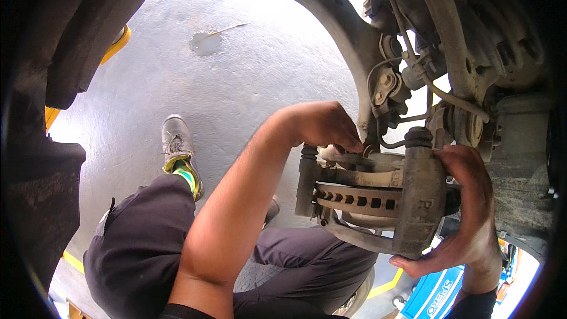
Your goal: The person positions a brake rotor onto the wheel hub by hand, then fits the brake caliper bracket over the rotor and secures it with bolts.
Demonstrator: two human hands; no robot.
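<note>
Our right hand [481, 215] grips the caliper [420, 201], right of centre; we should keep it square. Left hand [326, 124]: fingers curled, hold unclear.

brake caliper [420, 198] — grey-brown, dark trousers [139, 230], grey floor [248, 65], box [437, 289] — blue-white

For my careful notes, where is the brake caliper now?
In the head view, the brake caliper is right of centre, just right of the disc's visible vented edge, with the right hand around its right side.
</note>
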